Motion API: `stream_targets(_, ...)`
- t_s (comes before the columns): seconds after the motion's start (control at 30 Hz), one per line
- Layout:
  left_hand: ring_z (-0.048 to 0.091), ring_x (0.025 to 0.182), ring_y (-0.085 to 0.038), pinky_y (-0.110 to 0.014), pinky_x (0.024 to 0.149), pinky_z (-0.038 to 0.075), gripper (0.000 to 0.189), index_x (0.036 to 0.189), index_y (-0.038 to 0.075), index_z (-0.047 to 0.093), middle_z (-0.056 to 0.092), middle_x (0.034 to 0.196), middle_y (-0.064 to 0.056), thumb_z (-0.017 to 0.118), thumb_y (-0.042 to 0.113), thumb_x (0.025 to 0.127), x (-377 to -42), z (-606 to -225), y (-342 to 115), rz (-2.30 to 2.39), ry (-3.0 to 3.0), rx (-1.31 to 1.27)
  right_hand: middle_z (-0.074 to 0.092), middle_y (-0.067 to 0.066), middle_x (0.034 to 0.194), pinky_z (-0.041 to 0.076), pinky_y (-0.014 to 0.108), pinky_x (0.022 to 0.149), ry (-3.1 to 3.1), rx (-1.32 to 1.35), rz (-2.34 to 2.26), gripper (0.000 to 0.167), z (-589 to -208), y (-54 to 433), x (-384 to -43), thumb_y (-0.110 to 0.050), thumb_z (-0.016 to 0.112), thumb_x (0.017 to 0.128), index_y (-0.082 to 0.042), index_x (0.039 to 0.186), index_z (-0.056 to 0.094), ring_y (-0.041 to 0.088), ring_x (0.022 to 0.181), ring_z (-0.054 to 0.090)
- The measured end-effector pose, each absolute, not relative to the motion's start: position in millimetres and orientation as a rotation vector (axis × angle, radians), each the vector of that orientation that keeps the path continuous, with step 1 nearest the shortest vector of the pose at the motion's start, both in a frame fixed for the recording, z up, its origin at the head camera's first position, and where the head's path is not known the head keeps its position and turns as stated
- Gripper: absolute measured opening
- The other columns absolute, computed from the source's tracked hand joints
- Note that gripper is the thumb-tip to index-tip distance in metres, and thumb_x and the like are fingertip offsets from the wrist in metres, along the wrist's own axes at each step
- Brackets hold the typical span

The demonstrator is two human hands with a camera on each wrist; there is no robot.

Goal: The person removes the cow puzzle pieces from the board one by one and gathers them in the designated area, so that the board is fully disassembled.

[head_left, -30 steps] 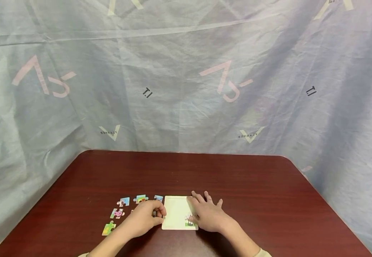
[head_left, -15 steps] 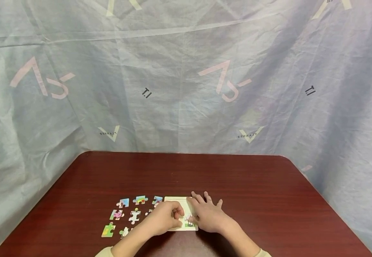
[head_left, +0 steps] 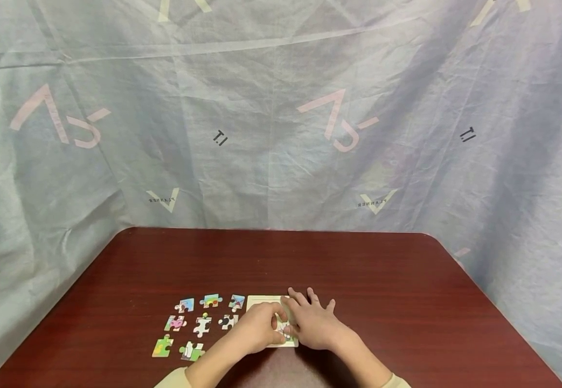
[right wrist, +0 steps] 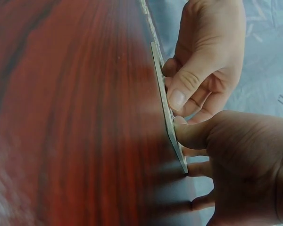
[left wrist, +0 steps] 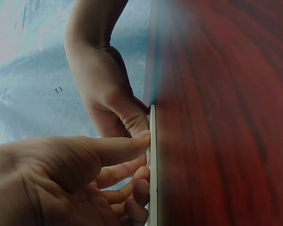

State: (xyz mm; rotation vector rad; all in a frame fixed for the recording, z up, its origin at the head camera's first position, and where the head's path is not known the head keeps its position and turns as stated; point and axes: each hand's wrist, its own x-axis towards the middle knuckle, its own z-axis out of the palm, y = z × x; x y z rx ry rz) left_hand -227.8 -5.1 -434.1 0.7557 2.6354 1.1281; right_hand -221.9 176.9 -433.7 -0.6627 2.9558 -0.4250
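A pale square puzzle tray (head_left: 256,299) lies flat on the table, and a pink, white and green puzzle piece (head_left: 286,331) sits at its near right corner. My left hand (head_left: 261,326) is over the tray, its curled fingers and thumb at this piece. In the left wrist view, the left thumb (left wrist: 127,148) and fingertips come down at the tray top, partly hiding the piece. My right hand (head_left: 314,323) rests on the tray's right side with fingers spread out past the edge. The right thumb (right wrist: 191,132) presses at the tray surface, close beside the left thumb.
Several loose jigsaw pieces lie in rows left of the tray, including a green and yellow one (head_left: 162,346), a white one (head_left: 202,325) and a black and white one (head_left: 229,321). The dark red table (head_left: 358,269) ends at a grey printed cloth (head_left: 271,161).
My left hand has moved right, from the tray's left edge across to the piece in its corner, uncovering loose pieces at the left. My right hand has stayed in place.
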Motion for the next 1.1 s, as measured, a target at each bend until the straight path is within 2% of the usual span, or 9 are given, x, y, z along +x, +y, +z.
stream_targets(0.23, 0.045, 0.060, -0.009, -0.026, 0.057, 0.040, 0.029, 0.096, 0.007, 0.067, 0.052, 0.073, 0.001, 0.086, 0.002, 0.074, -229, -433, -3, 1.127, 2.665, 0.755, 0.031, 0.014, 0.161, 0.014, 0.089, 0.092, 2.883, -0.687, -0.481, 0.068, -427, 184, -224, -0.041, 0.066, 0.096, -0.010, 0.152, 0.044, 0.056, 0.144, 0.020)
stream_targets(0.47, 0.045, 0.061, -0.009, -0.027, 0.059, 0.041, 0.030, 0.096, 0.007, 0.067, 0.052, 0.074, 0.001, 0.087, 0.006, 0.074, -229, -431, -1, 1.097, 2.682, 0.736, 0.028, 0.013, 0.163, 0.010, 0.088, 0.094, 2.806, -0.706, -0.541, 0.086, -423, 191, -225, -0.044, 0.081, 0.084, -0.009, 0.153, 0.042, 0.054, 0.146, 0.016)
stream_targets(0.7, 0.045, 0.062, -0.009, -0.027, 0.060, 0.041, 0.030, 0.095, 0.008, 0.067, 0.052, 0.075, 0.002, 0.088, 0.005, 0.073, -228, -431, 0, 1.083, 2.699, 0.738, 0.030, 0.013, 0.162, 0.010, 0.088, 0.094, 2.817, -0.685, -0.543, 0.087, -424, 191, -225, -0.041, 0.083, 0.081, -0.009, 0.152, 0.043, 0.053, 0.146, 0.017)
stream_targets(0.93, 0.049, 0.070, -0.009, -0.028, 0.064, 0.044, 0.030, 0.094, 0.011, 0.066, 0.054, 0.082, 0.003, 0.087, 0.004, 0.075, -226, -429, 1, 1.033, 2.737, 0.755, 0.030, 0.012, 0.162, 0.010, 0.088, 0.094, 2.813, -0.668, -0.553, 0.087, -424, 189, -225, -0.041, 0.084, 0.081, -0.010, 0.152, 0.044, 0.053, 0.146, 0.017)
stream_targets(1.1, 0.051, 0.065, -0.006, -0.026, 0.059, 0.046, 0.026, 0.090, 0.013, 0.065, 0.057, 0.075, 0.007, 0.083, -0.001, 0.078, -226, -429, 1, 1.077, 2.755, 0.754, 0.030, 0.010, 0.163, 0.010, 0.087, 0.095, 2.807, -0.663, -0.548, 0.087, -424, 187, -226, -0.043, 0.083, 0.081, -0.011, 0.152, 0.044, 0.051, 0.147, 0.017)
